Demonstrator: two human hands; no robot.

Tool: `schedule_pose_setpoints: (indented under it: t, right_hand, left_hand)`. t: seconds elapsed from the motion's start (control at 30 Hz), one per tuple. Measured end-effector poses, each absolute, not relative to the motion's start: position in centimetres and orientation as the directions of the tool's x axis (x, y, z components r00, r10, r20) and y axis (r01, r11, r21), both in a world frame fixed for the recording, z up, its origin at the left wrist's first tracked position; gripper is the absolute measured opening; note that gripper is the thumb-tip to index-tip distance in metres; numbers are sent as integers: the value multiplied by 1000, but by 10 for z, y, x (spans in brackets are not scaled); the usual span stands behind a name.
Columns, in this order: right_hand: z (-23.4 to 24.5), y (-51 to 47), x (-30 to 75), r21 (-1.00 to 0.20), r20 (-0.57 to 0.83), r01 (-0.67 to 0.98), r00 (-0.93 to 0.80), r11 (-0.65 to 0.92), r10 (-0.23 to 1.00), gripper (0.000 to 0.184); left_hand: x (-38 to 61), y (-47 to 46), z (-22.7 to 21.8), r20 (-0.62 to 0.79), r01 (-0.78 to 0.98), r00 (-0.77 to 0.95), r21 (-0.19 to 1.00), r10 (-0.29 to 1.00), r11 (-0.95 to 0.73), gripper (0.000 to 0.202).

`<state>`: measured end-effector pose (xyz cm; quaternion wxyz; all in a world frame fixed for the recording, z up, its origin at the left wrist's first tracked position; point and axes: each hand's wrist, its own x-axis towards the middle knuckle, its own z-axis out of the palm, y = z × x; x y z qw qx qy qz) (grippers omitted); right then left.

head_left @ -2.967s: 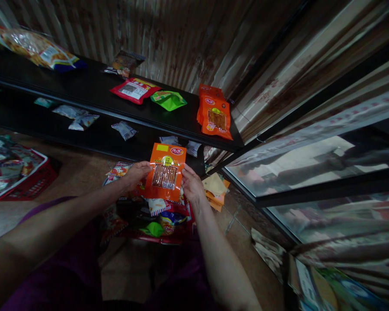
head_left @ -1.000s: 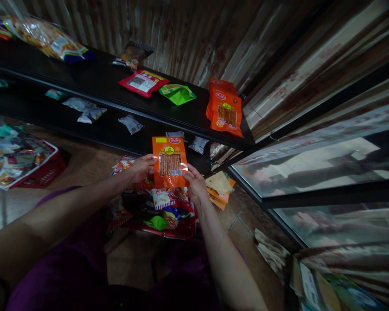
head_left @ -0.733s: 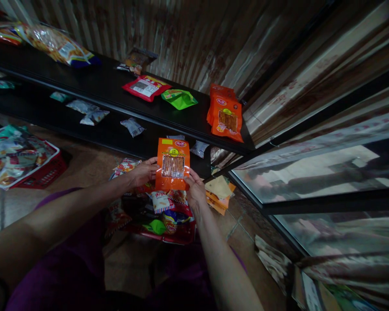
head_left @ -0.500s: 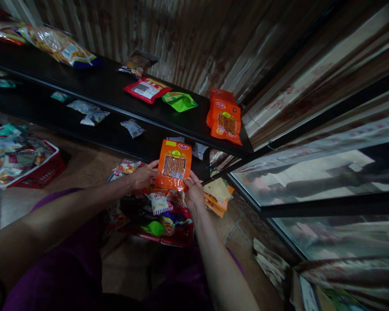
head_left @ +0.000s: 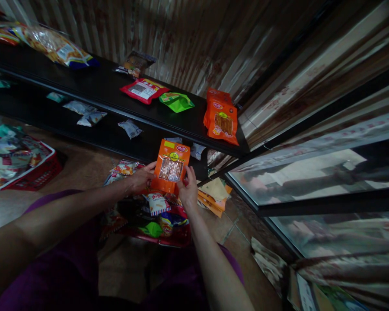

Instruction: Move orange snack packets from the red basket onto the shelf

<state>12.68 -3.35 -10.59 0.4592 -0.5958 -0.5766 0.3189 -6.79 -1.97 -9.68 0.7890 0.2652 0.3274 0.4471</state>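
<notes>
Both my hands hold an orange snack packet (head_left: 170, 164) with a clear window, upright in front of a black shelf (head_left: 103, 93). My left hand (head_left: 141, 178) grips its left edge; my right hand (head_left: 188, 190) pinches its lower right edge. Below them a red basket (head_left: 173, 235) on the floor holds several mixed snack packets. A stack of matching orange packets (head_left: 221, 122) lies at the right end of the upper shelf.
A red packet (head_left: 144, 90), a green packet (head_left: 176, 101) and a large bag of crisps (head_left: 53, 45) lie on the upper shelf. Small silver sachets (head_left: 86, 117) are on the lower shelf. Another red basket (head_left: 16, 160) sits at left. Glass door panels (head_left: 311, 177) stand at right.
The orange packet has stayed in both hands, tilting slightly and turning a little. My right hand slid down to its lower right edge. The camera view shifted slightly.
</notes>
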Motion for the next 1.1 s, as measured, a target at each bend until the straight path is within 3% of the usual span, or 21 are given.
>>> schedule_pose_setpoints:
  t: [0.13,0.43,0.57,0.87,1.1]
  right_hand:
    - [-107,-37,125,-784,257,601,86,156,963,57]
    - [-108,-40,115,-792,192,593,17,145,981,57]
    - [-103,-41,110,-808,142,578,2,115,990,60]
    - [-104,-42,91,-913,-2,409,-10,2,1000,73]
    - [-102,-47,91,-981,-21,194,-27,-16,999,64]
  left_hand:
    - [-64,-24,-89,-272,-520,380,728,884,447,76]
    - [-55,-36,-77,-259,-484,377,764,890,427,63]
    - [-52,-40,-78,-216,-504,398,760,892,409,69]
    - [-46,-43,-89,-203,-460,407,797,890,392,76]
    - [-53,-39,-102,-126,-431,435,841,892,328,70]
